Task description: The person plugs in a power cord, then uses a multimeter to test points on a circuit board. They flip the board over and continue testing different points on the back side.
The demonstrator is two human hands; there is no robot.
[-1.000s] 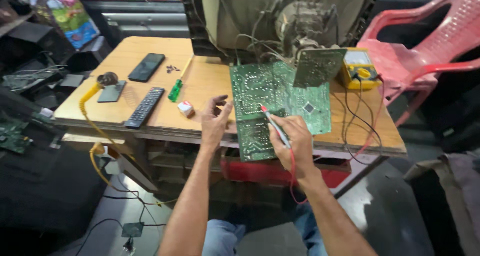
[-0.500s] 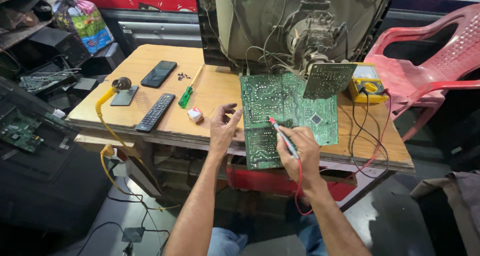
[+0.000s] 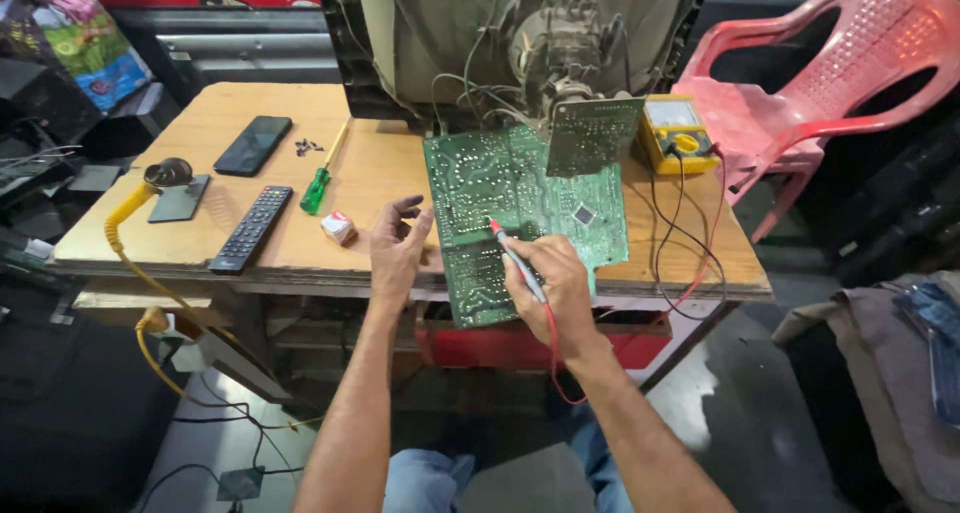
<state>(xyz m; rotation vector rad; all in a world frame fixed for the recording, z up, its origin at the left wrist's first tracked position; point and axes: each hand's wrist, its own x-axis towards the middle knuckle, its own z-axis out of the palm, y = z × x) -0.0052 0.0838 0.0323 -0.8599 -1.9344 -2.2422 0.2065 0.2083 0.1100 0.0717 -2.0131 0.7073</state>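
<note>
- Board (image 3: 520, 213): green, solder side up, overhanging the near edge of the surface (image 3: 200, 133), so its tracks face you.
- Right hand (image 3: 555, 288): fingers clenched around the probe (image 3: 515, 258) like a pen, its red tip touching the board near the middle; the red lead drops from your wrist.
- Left hand (image 3: 398, 248): released, fingers loosely curled, hovering just left of the board and holding nothing.
- Meter (image 3: 678, 133): yellow, right of the board, dial toward you for reading.
- Screwdriver (image 3: 318, 185), remote (image 3: 250, 228), phone (image 3: 252, 145): left of the board, set aside.
</note>
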